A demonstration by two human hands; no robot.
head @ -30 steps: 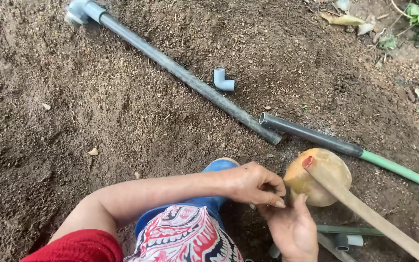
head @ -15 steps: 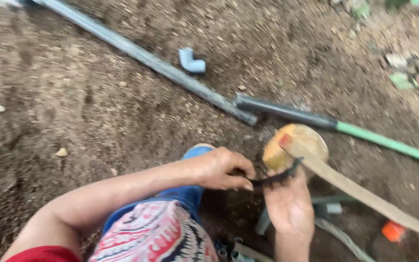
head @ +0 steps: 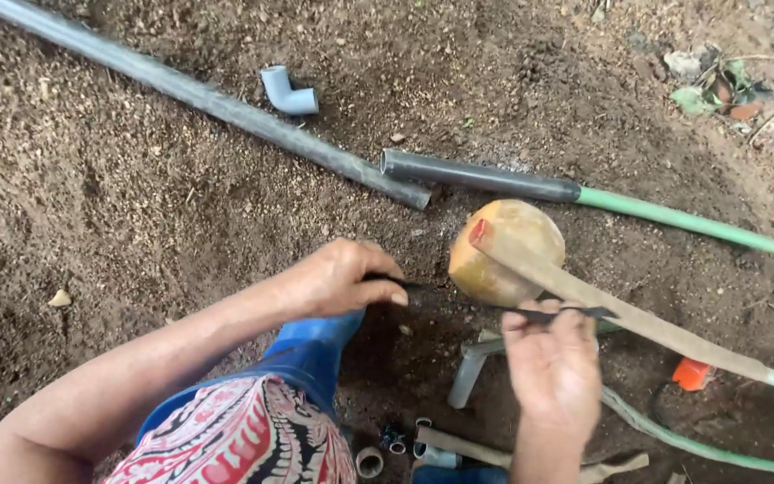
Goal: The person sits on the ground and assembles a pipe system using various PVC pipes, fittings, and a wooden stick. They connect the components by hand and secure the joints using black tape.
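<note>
Your thin dark strip (head: 485, 303) is stretched nearly level between left hand (head: 338, 278) and right hand (head: 553, 358), pinched at both ends, crossing just below the round tan ball (head: 503, 251).

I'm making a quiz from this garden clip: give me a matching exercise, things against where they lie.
Things:
1 elbow fitting
2 long grey pipe
3 orange piece
4 black strip

Places:
A stretched between both hands
B on soil beyond the pipe
C runs diagonally from top left
D low right, under the wooden handle

Pairs: 1-B, 2-C, 3-D, 4-A
</note>
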